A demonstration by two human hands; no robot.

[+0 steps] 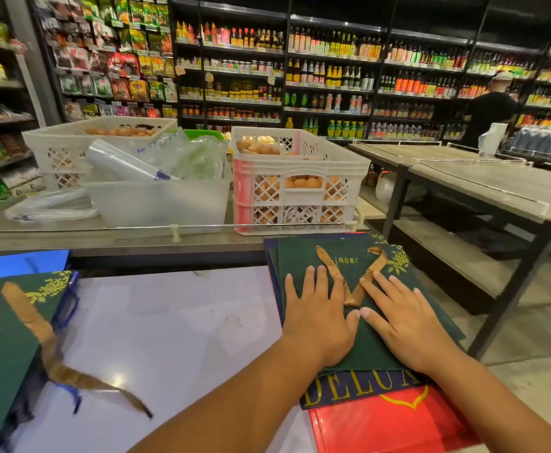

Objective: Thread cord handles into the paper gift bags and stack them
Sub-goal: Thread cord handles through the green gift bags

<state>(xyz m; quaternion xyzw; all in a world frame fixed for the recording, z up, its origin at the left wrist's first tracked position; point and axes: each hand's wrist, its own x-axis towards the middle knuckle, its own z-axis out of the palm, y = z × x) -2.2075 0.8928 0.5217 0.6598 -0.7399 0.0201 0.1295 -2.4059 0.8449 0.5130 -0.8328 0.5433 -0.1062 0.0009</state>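
Two flat hands, left hand (316, 317) and right hand (401, 322), press the top green bag (359, 341) onto the stack at the table's right. The next green bag (3, 338) lies well to the left, nearer the left hand, its cord handle (55, 361) trailing rightward.

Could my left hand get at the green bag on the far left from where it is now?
Probably yes. The left hand lies flat on the green bag on the stack, holding nothing, and only bare white tabletop lies between it and the green bag on the left.
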